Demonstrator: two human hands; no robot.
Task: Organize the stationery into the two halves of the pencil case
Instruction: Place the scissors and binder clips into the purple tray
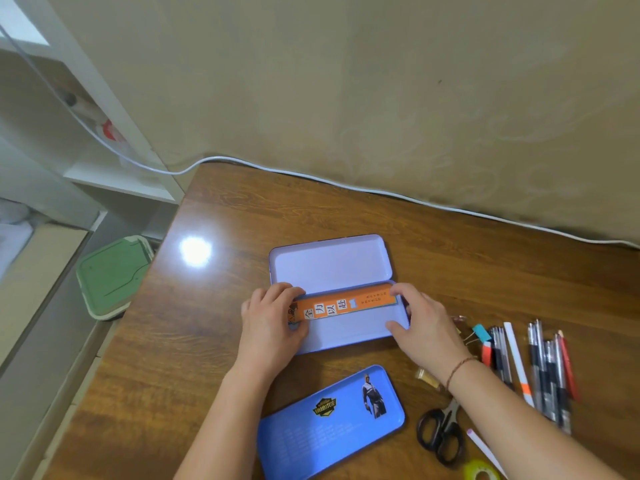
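Holding orange ruler (343,304) by both ends: left hand (273,323) pinching the left end, right hand (420,322) curled round the right end, thumb resting on the tray floor. Seating it along the hinge side of the near half of the open pencil case (349,332); far half (330,259) lying flat and bare. Probably fitting tight, so risking a wedge on the rim or a bow and pop-out. Also risking shoving the light tin across the glossy worktop (225,348). Leaving pens (547,368), scissors (441,433), binder clip (482,332) loose to the right; right forearm passing close over them, risking a sweep. Separate blue tin piece (330,422) lying near the edge.
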